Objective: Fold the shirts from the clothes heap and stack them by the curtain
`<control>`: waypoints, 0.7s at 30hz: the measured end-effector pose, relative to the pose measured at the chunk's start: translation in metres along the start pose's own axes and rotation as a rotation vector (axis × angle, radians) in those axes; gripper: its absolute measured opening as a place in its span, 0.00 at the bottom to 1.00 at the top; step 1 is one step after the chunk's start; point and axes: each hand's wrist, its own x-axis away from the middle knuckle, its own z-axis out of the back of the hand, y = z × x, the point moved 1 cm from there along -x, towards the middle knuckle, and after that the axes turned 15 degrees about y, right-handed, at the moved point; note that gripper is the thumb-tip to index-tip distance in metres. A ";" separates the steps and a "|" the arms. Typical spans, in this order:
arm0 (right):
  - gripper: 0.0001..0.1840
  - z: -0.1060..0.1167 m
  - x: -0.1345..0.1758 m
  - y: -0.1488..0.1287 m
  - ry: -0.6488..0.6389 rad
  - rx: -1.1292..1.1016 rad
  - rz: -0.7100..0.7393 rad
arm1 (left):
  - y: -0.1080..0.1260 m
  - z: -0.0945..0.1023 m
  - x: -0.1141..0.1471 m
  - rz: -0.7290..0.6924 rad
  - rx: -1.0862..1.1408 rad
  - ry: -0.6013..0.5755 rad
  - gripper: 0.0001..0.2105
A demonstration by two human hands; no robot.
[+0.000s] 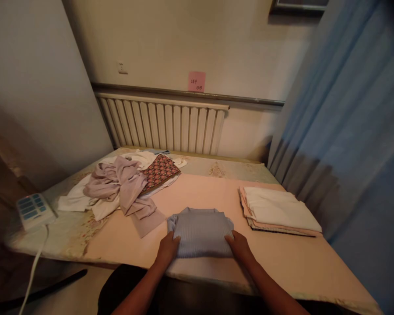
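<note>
A grey-blue ribbed sweater (202, 232), folded into a compact rectangle, lies near the front edge of the table. My left hand (168, 250) grips its left side, thumb on top and the other fingers tucked out of sight. On the opposite side, my right hand (239, 246) holds the sweater's right edge the same way. Off to the right is a flat stack of folded clothes (279, 210), white on top with pink and dark layers below. To the left sits a loose heap with a mauve garment (118, 183) and a dark red patterned cloth (160, 173).
A pink cloth (197, 188) covers most of the table over a floral cover (216, 168). At the left corner rests a white power strip (36, 211) with a hanging cord. Behind the table stands a radiator (164, 124); a blue curtain (344, 113) hangs along the right.
</note>
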 end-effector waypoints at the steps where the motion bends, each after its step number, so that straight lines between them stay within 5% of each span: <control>1: 0.11 0.001 0.004 0.001 0.000 -0.003 0.004 | -0.001 0.000 0.004 -0.009 0.001 -0.003 0.11; 9: 0.10 0.010 0.025 0.002 0.041 0.034 0.044 | -0.009 0.012 0.014 -0.076 -0.004 -0.001 0.10; 14: 0.16 0.011 0.036 -0.003 0.344 0.040 0.198 | 0.003 0.025 0.024 -0.171 -0.053 0.183 0.12; 18: 0.21 -0.015 0.042 -0.020 0.456 -0.004 0.492 | 0.030 -0.004 0.033 -0.523 -0.025 0.415 0.17; 21: 0.24 -0.044 0.045 -0.036 0.403 -0.016 0.660 | 0.049 -0.039 0.036 -0.662 -0.018 0.413 0.20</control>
